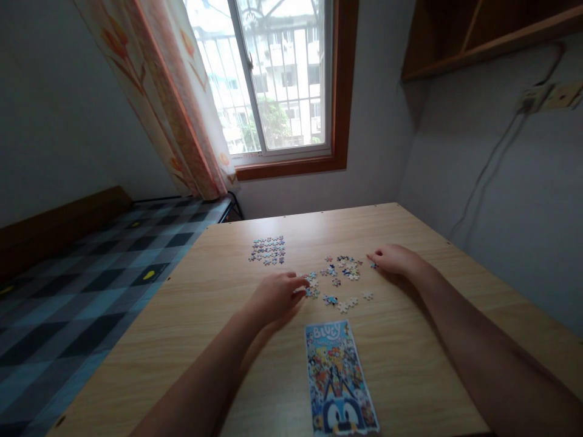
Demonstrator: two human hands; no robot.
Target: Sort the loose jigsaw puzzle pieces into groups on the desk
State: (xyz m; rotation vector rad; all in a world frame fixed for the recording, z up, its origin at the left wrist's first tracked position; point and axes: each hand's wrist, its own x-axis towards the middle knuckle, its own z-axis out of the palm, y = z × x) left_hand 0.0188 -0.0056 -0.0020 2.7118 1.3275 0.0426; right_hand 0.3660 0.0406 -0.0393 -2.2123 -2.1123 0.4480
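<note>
The left hand (273, 297) lies palm down on the tabletop (423, 346). Its fingers (298, 284) curl onto the near left edge of the loose pieces (342, 274). Whether its grip has closed on one cannot be told, as the fingertips hide what is under them. The right hand (397, 260) rests palm down at the far right edge of the same scatter. Its grip is slack and wide, with the fingers stretched leftward and the tips touching a single piece (373, 265). The scatter lies between the two hands, with a few pieces trailing toward the person. They are too small and too crowded to count exactly, though there are a few dozen at most. A second group, the cluster (268, 250), lies farther off and to the left, set out in a tidy square patch well apart from both hands. That makes two groups of pieces. One card (339, 379) with a blue cartoon picture lies flat just nearer than the scatter, between the two forearms. Beyond the tabletop are one window (273, 79) with a patterned curtain (182, 103) and a shelf (478, 36) at upper right. A bed (82, 285) with a chequered cover stands to the left.
</note>
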